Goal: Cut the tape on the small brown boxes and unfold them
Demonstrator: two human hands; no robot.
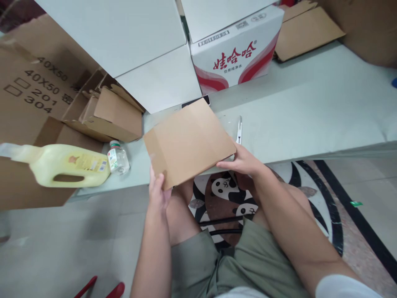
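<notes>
A flat brown cardboard box (189,142) is held tilted over the front of the table, between both hands. My left hand (159,188) grips its near left corner, thumb on the top face and fingers behind. At the right corner my right hand (243,159) is closed on the edge, with the thumb along the near side and the other fingers partly hidden. Just beyond the right hand a white utility knife (239,129) lies on the table. Part of a dark flat object (206,100) shows behind the box's far edge.
Left on the pale green table (310,107) are a yellow jug (71,163), a small clear bottle (118,158) and folded cartons (118,111). White boxes (161,74) and a red-and-white carton (232,58) stand behind. More cardboard (310,33) lies at the back right.
</notes>
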